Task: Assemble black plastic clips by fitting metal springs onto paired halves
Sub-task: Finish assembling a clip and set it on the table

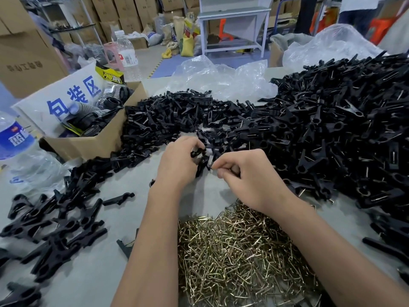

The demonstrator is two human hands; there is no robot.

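My left hand grips a pair of black clip halves at the middle of the grey table. My right hand meets it from the right, its fingertips pinching at the same clip; whether a spring is between them I cannot tell. A heap of brass-coloured metal springs lies just below my wrists. Loose black halves form a pile behind my hands. A large mound of assembled clips with springs fitted fills the right side.
More assembled clips lie scattered at the left front. A cardboard box with a white sign stands at the back left, a water bottle at the left edge, and crumpled clear plastic at the back.
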